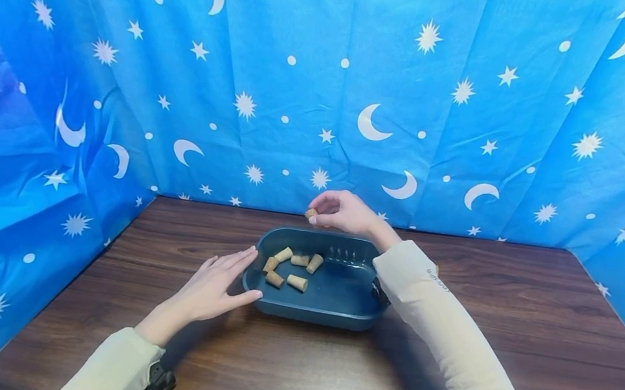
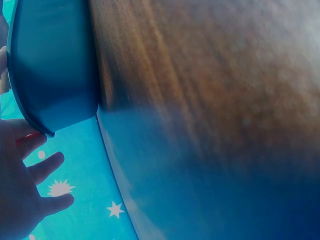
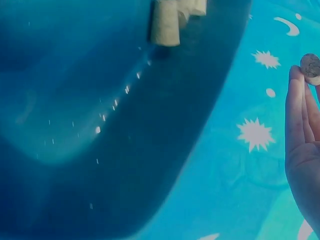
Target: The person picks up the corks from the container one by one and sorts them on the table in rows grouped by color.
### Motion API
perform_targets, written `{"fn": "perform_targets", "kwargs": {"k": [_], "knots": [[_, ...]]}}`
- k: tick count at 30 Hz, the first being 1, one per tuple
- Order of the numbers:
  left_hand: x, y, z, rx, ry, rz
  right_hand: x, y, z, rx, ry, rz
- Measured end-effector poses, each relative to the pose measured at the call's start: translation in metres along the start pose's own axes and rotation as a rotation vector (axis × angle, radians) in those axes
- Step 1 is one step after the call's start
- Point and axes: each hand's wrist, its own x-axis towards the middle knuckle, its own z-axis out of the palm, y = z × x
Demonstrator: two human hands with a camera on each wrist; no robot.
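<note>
1. Head view: the right hand [image 1: 345, 212] pinched the held cork [image 1: 312, 213] between thumb and fingertips. The held cork was raised near the far rim of the basin [image 1: 322, 315]; whether above or beyond it could not be told.
2. Head view: the left hand [image 1: 211, 284] lay with fingers extended and thumb apart, touching the basin's left rim.
3. Head view: six corks [image 1: 297, 283] lay toward the basin's left end. The right sleeve [image 1: 447, 330] partly blocked the right end. The basin stood on a wooden table [image 1: 483, 314] before a blue cloth [image 1: 307, 86].
4. Left wrist view: the left hand's fingers were spread, one meeting the rim; the basin wall hid the interior.
5. Right wrist view: the fingertips gripped the held cork; the frame edge cut off part of the right hand. Blurred corks showed inside the basin.
</note>
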Motion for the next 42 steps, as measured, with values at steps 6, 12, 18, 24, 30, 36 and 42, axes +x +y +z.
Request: {"fn": "perform_targets", "kwargs": {"k": [6, 12, 18, 24, 30, 36, 42], "knots": [[0.0, -0.001, 0.002, 0.0, 0.012, 0.002, -0.009, 0.01, -0.018, 0.06, 0.04, 0.033], [-0.001, -0.002, 0.002, 0.003, 0.022, 0.0, -0.024, 0.02, -0.037, 0.064, 0.064, 0.046], [-0.001, -0.003, 0.002, 0.002, 0.013, -0.001, -0.042, 0.032, -0.052, 0.073, 0.107, 0.085], [-0.001, -0.003, 0.001, 0.003, 0.019, 0.004, -0.063, 0.044, -0.066, 0.079, 0.159, 0.105], [-0.001, -0.002, 0.002, -0.005, 0.01, -0.004, -0.086, 0.054, -0.079, 0.063, 0.192, 0.166], [0.0, -0.001, 0.002, -0.006, -0.002, -0.008, -0.11, 0.068, -0.092, 0.069, 0.223, 0.234], [0.001, 0.0, 0.001, -0.014, -0.007, -0.01, -0.135, 0.082, -0.101, 0.03, 0.255, 0.276]]}}
